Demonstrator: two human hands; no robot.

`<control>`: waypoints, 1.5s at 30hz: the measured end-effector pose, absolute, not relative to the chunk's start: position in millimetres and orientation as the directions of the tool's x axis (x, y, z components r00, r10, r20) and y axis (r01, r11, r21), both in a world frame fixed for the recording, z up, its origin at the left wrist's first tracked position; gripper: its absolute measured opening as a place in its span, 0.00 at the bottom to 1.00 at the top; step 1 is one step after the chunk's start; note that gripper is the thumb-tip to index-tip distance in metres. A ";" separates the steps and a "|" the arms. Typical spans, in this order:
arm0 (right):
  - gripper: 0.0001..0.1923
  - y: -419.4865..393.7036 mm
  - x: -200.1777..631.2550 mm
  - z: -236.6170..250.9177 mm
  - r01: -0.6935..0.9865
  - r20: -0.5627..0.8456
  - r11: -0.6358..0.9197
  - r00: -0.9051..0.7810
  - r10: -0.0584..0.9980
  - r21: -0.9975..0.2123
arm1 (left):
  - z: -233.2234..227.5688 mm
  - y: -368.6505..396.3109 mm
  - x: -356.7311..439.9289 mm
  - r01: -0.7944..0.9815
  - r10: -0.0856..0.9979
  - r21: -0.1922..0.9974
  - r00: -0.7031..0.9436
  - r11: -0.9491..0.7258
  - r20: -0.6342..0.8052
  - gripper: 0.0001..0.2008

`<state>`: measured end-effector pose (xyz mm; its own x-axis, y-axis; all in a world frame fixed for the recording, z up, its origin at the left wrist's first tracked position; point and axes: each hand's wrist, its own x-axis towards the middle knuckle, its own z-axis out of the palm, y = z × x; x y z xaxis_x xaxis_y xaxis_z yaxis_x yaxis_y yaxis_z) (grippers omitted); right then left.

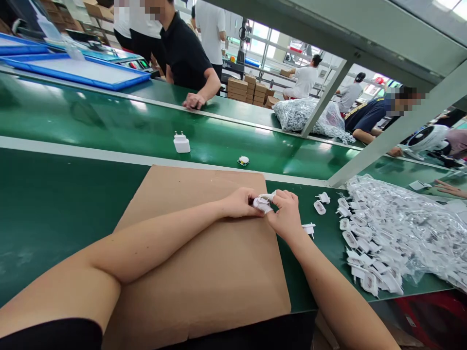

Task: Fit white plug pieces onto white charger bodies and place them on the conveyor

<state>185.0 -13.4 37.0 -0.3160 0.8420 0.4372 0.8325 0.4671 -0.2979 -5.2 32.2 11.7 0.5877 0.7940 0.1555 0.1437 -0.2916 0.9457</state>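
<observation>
My left hand (239,202) and my right hand (286,210) meet over a sheet of brown cardboard (204,262). Between them they grip a small white plug charger part (261,204), largely hidden by the fingers. White covers sit on the right thumb and index fingertips. Just right of my right hand, a white plug housing with prongs (309,229) lies on the green bench, and an open housing (319,208) rests farther off. On the green belt beyond stand a white plug charger (181,143) and a small circuit board with a white part (243,160).
A large heap of white plug housings (379,243) spills from clear plastic at right. A slanted metal post (343,165) rises behind it. Across the belt are a blue-rimmed tray (83,70), a co-worker's hand (194,100) and a bag of white parts (310,116).
</observation>
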 end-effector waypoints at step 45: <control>0.14 4.8 273.8 52.9 0.892 -0.028 0.094 -0.118 0.993 -0.442 | 17.8 183.6 15.1 0.807 0.968 0.563 0.045 -0.180 0.245 0.31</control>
